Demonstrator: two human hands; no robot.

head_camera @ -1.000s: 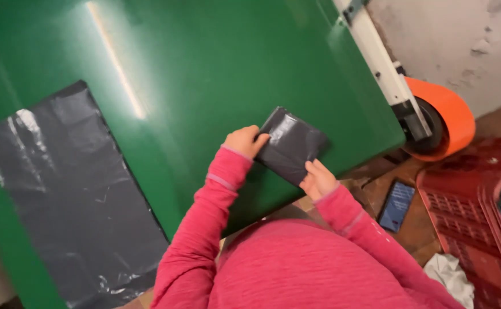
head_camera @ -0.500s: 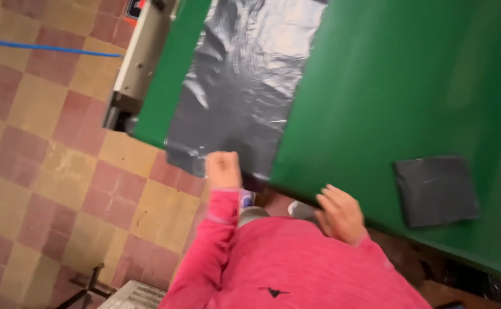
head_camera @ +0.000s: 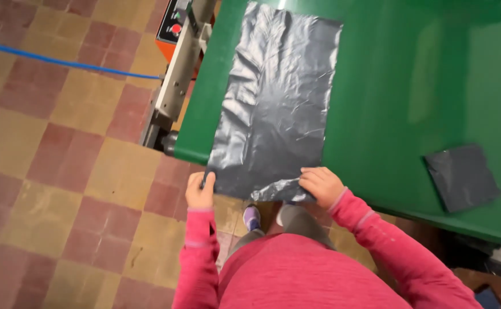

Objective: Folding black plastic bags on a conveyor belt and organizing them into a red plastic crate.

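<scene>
**Thin plastic sheet, held by its near edge**

On the green table (head_camera: 388, 86), a dark grey plastic bag (head_camera: 276, 97) lies flat. Left hand (head_camera: 200, 191) pinches its near-left corner; right hand (head_camera: 321, 186) presses its crumpled near-right corner. It looks light, limp, slippery: corners seem the best hold.

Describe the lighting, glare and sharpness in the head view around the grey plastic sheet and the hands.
Head view: light from above puts whitish glare on the crinkled grey plastic sheet and a soft sheen on the green table; left hand and right hand at the sheet's near edge look reasonably sharp; the folded dark bag is evenly lit, without glare.
</scene>
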